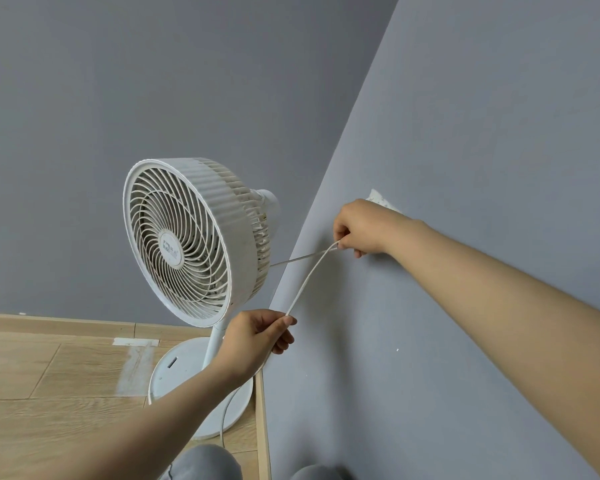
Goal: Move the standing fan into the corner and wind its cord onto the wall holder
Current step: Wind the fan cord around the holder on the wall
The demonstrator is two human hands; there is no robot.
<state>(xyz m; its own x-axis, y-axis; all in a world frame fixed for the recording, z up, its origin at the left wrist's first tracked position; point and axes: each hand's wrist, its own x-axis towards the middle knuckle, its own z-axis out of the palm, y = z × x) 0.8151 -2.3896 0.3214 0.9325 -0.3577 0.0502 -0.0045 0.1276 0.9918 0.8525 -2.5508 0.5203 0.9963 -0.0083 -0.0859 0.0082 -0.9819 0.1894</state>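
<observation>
A white standing fan [191,240] stands on its round base [174,375] in the corner where two grey walls meet. Its thin white cord [307,280] runs taut from behind the fan head to my right hand [364,226], which pinches it close to the right wall. From there the cord slopes down to my left hand [260,336], which grips it in front of the fan's pole. Below my left hand the cord drops in a loop over the base. A white wall holder [381,199] peeks out just behind my right hand, mostly hidden by it.
Light wood floor [49,386] spreads to the left, with a wooden skirting board [84,325] along both walls and a strip of pale tape [136,341] near the fan base. My grey-clad knees [205,462] show at the bottom edge.
</observation>
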